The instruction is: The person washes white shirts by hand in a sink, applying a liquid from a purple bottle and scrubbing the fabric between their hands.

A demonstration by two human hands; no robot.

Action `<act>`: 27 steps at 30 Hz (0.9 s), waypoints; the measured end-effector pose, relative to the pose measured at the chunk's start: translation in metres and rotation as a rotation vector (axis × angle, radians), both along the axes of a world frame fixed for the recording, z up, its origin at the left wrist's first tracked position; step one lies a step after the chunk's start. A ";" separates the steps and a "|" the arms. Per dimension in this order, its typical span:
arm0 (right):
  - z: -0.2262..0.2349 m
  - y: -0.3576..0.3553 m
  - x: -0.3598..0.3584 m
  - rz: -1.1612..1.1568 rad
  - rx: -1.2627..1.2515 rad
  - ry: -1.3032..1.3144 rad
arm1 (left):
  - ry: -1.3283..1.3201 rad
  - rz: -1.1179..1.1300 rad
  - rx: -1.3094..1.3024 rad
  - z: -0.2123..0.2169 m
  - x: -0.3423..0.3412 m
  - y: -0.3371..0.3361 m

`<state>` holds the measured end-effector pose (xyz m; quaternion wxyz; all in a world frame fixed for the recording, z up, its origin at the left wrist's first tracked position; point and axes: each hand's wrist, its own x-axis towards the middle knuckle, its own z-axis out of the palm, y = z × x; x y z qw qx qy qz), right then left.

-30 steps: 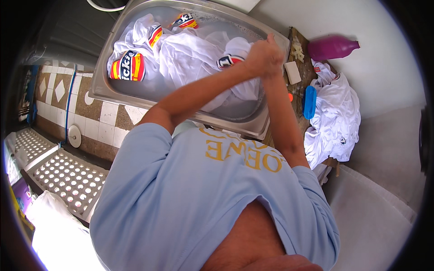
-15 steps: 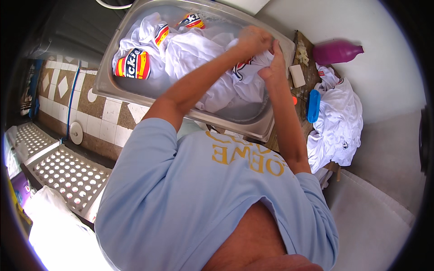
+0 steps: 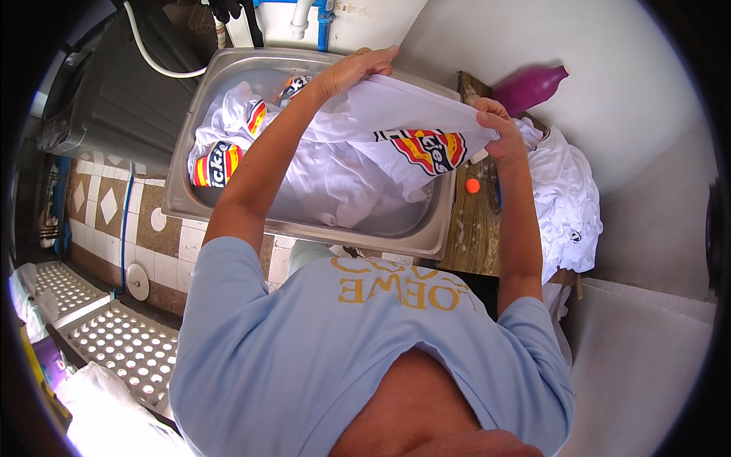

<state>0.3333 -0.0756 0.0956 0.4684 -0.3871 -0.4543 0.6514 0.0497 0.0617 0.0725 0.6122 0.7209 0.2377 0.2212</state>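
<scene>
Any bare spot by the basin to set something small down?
Near end of the wooden board, bordered by the steel basin, the orange disc and the right forearm. Crowded: its far end, by the stretched white garment and purple bottle, and its right side, by the piled white clothes.

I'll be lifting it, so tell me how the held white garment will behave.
The white garment is likely floppy: it slumps into folds below the stretched part. It may feel heavy, since its lower part lies in water.
</scene>
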 end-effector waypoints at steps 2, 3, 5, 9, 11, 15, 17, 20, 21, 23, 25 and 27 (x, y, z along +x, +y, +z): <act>-0.015 -0.004 0.002 -0.089 -0.021 0.116 | -0.011 0.044 0.058 -0.008 -0.006 0.004; -0.021 -0.005 0.001 -0.132 -0.024 0.153 | -0.016 0.067 0.085 -0.011 -0.009 0.005; -0.033 -0.007 0.003 -0.156 -0.039 0.181 | 0.000 0.126 0.058 -0.007 -0.017 0.001; -0.045 -0.007 0.020 -0.202 -0.071 0.148 | 0.004 -0.017 -0.011 0.002 -0.029 0.011; -0.046 -0.008 0.018 -0.268 -0.086 0.160 | -0.033 -0.077 0.026 0.006 -0.031 0.008; -0.050 -0.008 0.014 -0.280 -0.097 0.285 | -0.004 0.052 -0.026 -0.023 -0.031 0.013; -0.054 -0.007 0.020 -0.207 -0.085 0.339 | -0.028 0.017 -0.005 -0.023 -0.039 0.012; -0.057 -0.005 0.024 -0.072 -0.075 0.324 | -0.089 0.079 0.034 -0.043 -0.050 0.026; -0.052 -0.006 0.017 -0.090 -0.071 0.258 | -0.146 0.088 0.020 -0.047 -0.053 0.029; -0.039 -0.008 0.004 -0.129 -0.063 0.122 | -0.295 0.067 -0.037 -0.048 -0.058 0.033; -0.028 -0.012 0.001 -0.087 -0.019 0.003 | -0.356 0.119 -0.122 -0.037 -0.056 0.028; -0.022 -0.013 0.000 -0.056 0.012 -0.100 | -0.285 0.292 -0.194 -0.020 -0.055 0.011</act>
